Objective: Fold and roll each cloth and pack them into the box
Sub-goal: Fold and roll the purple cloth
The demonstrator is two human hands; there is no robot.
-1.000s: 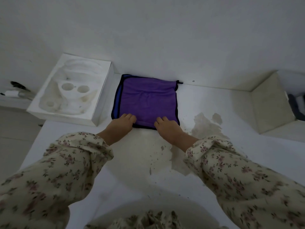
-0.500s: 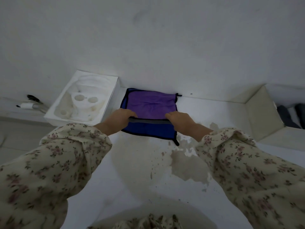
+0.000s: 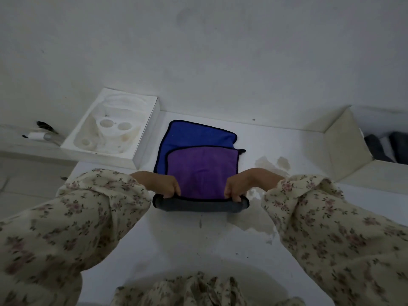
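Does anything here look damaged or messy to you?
Yes: the white table has brownish blotchy patches just right of the cloths, as if stained or peeling. The blue cloth also lies slightly askew beneath the purple cloth.

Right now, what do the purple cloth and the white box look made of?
The purple cloth: likely microfibre, soft matte nap, dark stitched edging, bends limply. The box: seems cardboard, smooth white walls; its insert looks like moulded pulp or foam, dull, with round hollows.

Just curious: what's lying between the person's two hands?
The purple cloth, seen in the head view: the left hand and right hand each grip its near edge, where a grey band shows.
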